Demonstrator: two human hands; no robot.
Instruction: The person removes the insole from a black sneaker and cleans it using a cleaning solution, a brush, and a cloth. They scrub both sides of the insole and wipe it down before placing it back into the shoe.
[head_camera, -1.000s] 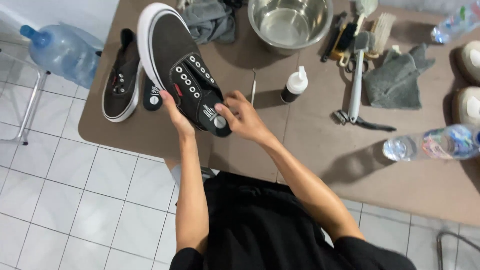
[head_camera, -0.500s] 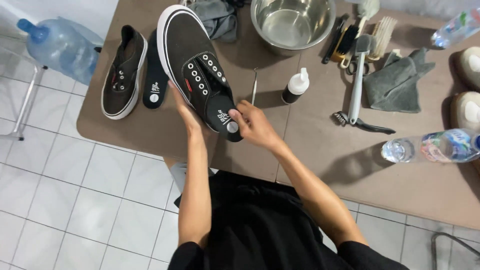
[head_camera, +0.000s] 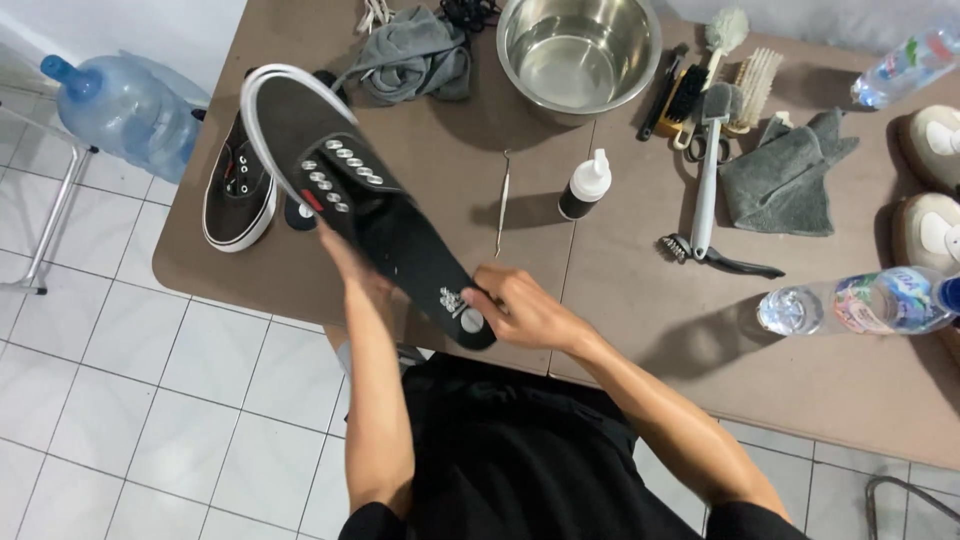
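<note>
**Insole coming out of a black canvas sneaker**

Across the upper part of the frame runs the brown surface (head_camera: 640, 290), crowded with cleaning gear. Held over its near edge, left of centre, is the black sneaker (head_camera: 300, 135) with its white rubber sidewall, toe pointing to the upper left. The left hand (head_camera: 350, 272) props it from beneath; its fingers are mostly hidden behind the shoe, so how they close I cannot tell for sure, though they clearly carry it. A sneaker like this looks light, with a soft canvas upper and a stiffer rubber sole, so the sole edge or heel seems the firm place to hold.

Sticking out of the shoe toward the lower centre is the black insole (head_camera: 425, 265), thin and probably floppy. The right hand (head_camera: 520, 310) has its fingers pinched on the heel end, the sensible spot to take it.

Its twin, the second black sneaker (head_camera: 232, 195), lies flat at the left edge, with a steel bowl (head_camera: 575, 50) at the top and a small white-capped bottle (head_camera: 583, 185) in the middle.

Compared with half a second back, far more of the insole shows outside the shoe, and the shoe sits further up-left.
</note>
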